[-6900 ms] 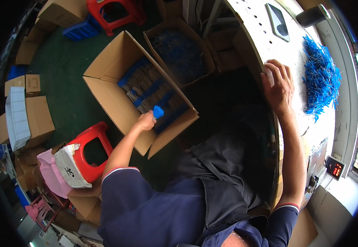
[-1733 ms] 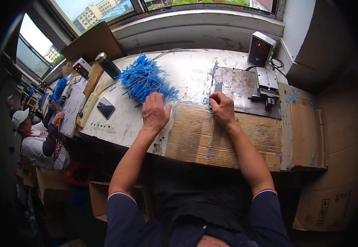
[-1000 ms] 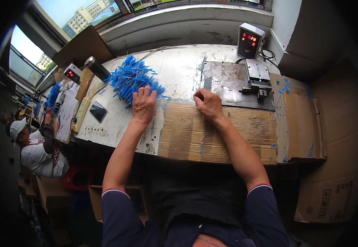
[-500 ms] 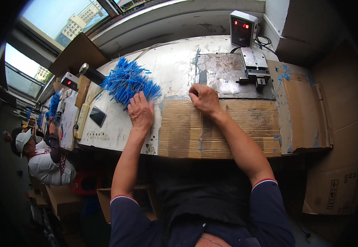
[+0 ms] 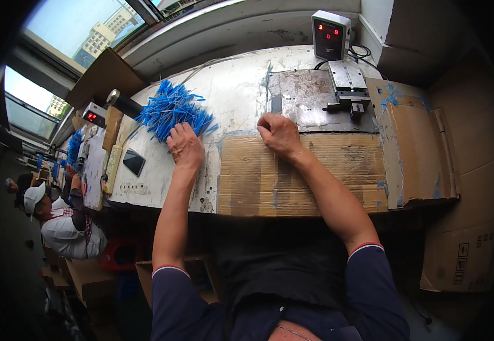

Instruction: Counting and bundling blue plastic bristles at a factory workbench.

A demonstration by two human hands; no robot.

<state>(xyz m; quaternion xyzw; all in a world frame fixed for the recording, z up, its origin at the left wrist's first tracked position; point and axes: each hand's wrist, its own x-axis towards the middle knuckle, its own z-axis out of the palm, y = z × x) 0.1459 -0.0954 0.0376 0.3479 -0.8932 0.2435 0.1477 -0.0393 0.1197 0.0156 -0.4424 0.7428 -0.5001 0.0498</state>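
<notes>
A heap of thin blue plastic strips (image 5: 174, 108) lies on the white worktop, left of the middle. At its near edge is my left hand (image 5: 185, 146), its fingers bent down and closed on some of the strips; the fingertips are partly hidden. My right hand (image 5: 281, 136) rests over the far edge of a brown cardboard sheet (image 5: 326, 176), thumb and fingers curled together. Whatever that pinch holds, if anything, cannot be made out. Beyond the right hand, a small metal fixture (image 5: 349, 91) stands on a steel plate (image 5: 301, 96).
A white counter box with red digits (image 5: 330, 35) stands behind the fixture. Left of the heap are a dark cylinder (image 5: 125, 103), a phone (image 5: 134, 162) and a power strip (image 5: 112, 165). A folded cardboard piece (image 5: 417, 153) covers the right end. A co-worker (image 5: 68, 227) sits far left.
My left hand has shifted slightly left and its fingers, straighter before, have curled in at the heap. The right hand stays nearly where it was. The counter's digits have changed.
</notes>
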